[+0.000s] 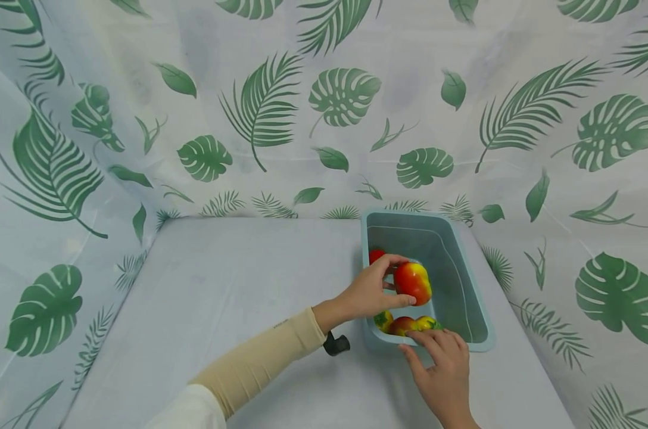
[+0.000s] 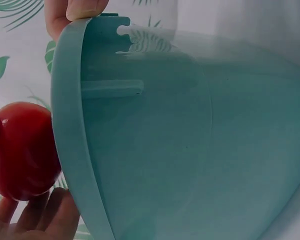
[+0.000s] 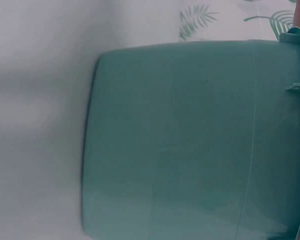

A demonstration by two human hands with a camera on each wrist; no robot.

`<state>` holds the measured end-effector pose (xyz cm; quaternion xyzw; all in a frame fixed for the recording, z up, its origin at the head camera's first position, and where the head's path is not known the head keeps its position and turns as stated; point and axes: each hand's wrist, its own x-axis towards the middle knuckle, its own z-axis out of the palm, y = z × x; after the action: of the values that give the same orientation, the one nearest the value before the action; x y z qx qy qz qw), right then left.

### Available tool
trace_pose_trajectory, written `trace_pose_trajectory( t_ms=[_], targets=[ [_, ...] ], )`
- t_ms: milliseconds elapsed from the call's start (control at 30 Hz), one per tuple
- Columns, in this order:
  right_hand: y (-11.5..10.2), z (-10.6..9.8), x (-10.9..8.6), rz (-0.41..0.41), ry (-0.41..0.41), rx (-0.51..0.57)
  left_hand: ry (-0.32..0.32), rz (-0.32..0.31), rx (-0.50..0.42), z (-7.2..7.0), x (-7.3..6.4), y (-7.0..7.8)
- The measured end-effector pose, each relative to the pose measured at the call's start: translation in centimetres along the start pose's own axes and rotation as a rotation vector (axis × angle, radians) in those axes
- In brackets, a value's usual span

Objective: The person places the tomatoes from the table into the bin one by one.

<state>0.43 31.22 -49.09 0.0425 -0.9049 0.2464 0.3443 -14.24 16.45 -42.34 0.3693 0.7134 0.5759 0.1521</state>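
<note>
My left hand [image 1: 369, 292] holds a glossy red-and-yellow fruit [image 1: 412, 283], rounded like an apple, over the left side of a blue-green plastic bin [image 1: 466, 298]. Its thumb lies along the near side of the fruit and the fingers curl round the far side. In the left wrist view the fruit [image 2: 24, 150] appears plain red beside the rim, with fingers [image 2: 55, 215] below it. My right hand [image 1: 442, 372] grips the bin's near rim, fingers over the edge and thumb outside. The right wrist view shows mostly the bin's outer wall [image 3: 175, 145].
Inside the bin, several red, yellow and green fruits [image 1: 403, 325] lie along the near end, and a red one [image 1: 376, 255] sits at the left wall. The bin stands on the right part of a white-covered table [image 1: 222, 280]. Leaf-patterned sheets [image 1: 281, 179] hang behind and at both sides.
</note>
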Motion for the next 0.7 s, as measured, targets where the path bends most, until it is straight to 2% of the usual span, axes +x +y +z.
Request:
trace_pose_trajectory(
  t_ms=[167,233,467,700],
  targets=[
    [-0.2,0.0,0.0,-0.018,0.017,-0.004,-0.065,-0.002,0.152,-0.5,-0.3,0.0],
    [-0.1,0.0,-0.1,-0.019,0.016,0.002,-0.079,-0.005,0.183,-0.6,-0.4,0.0],
    [0.2,0.1,-0.2,-0.018,0.005,0.016,-0.072,-0.004,0.169,-1.0,-1.0,-0.4],
    [-0.1,0.1,-0.2,0.034,-0.026,-0.015,-0.038,-0.003,0.168,-2.0,-1.8,-0.5]
  ],
)
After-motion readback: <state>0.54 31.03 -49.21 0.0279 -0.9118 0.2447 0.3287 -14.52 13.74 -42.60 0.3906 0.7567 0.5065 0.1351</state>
